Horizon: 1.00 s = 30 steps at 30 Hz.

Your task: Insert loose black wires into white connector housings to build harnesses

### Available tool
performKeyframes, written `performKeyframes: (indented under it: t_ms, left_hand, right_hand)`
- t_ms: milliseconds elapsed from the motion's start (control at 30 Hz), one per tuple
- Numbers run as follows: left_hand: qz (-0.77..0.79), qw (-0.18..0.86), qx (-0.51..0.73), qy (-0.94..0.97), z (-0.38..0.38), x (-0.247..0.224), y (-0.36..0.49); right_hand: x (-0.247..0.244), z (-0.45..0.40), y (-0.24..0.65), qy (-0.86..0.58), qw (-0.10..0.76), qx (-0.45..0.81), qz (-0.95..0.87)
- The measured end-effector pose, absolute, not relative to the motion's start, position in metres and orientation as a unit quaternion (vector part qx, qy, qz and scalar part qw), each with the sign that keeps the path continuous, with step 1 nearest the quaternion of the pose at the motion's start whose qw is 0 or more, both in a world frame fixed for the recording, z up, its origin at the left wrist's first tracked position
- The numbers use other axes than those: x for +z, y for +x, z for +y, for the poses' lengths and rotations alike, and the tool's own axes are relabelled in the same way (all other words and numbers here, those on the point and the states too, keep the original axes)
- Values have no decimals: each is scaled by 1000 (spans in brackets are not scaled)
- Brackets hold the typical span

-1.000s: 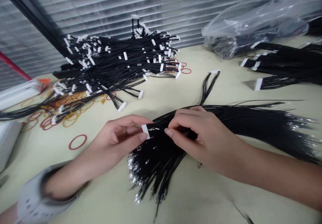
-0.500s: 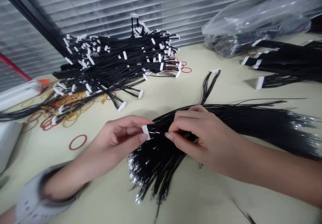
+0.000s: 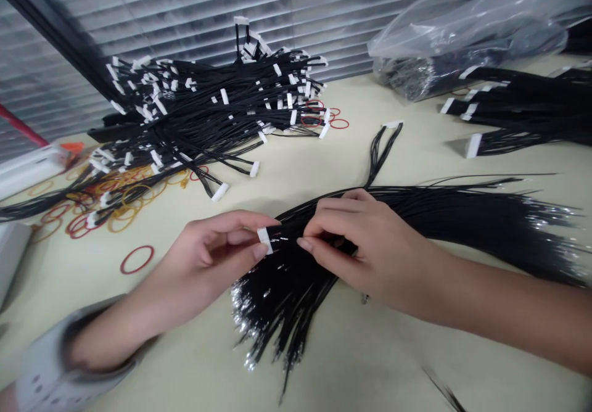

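Between thumb and forefinger, my left hand (image 3: 217, 251) grips a small white connector housing (image 3: 264, 241). My right hand (image 3: 365, 245) is closed in a pinch just to its right, on thin black wire; how many strands it holds is hidden by the fingers. Short wire ends with bright metal terminals point at the housing's right side. Under both hands lies a large bundle of loose black wires (image 3: 467, 214), its silvery terminals fanned out at the lower left and far right. A finished-looking lead with a white connector (image 3: 393, 124) sticks up behind my right hand.
A heap of black cables with white connectors (image 3: 208, 100) lies at the back left, rubber bands (image 3: 134, 199) beside it. One red band (image 3: 137, 259) lies apart. At the back right are a clear plastic bag of wires (image 3: 416, 70) and more connectored cables (image 3: 522, 107).
The whole view has shifted slightly, so things sit a little further left and up. My right fingertips stay near the connector housing; both hands keep nearly the same grip.
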<state>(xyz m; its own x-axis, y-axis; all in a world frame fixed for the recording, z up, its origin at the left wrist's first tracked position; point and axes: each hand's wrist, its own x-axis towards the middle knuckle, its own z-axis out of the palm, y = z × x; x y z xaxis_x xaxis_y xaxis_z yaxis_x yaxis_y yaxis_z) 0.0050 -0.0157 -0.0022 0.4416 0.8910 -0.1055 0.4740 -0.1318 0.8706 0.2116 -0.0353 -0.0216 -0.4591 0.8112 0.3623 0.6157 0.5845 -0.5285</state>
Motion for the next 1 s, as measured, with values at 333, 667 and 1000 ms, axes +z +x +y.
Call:
performKeyframes:
  t_ms: [333,667,1000]
  left_hand:
    - [473,454,239,717,-17,-2,8]
    - [467,411,218,752,-21,-2,7]
    - [462,385,212,770,-22,-2,10]
  right_hand:
    - [-22,-34,210,-406,297,145,-852]
    - [-23,-35,207,-390,292,111,-866]
    - [-24,-38,205,-400,303,123,-856]
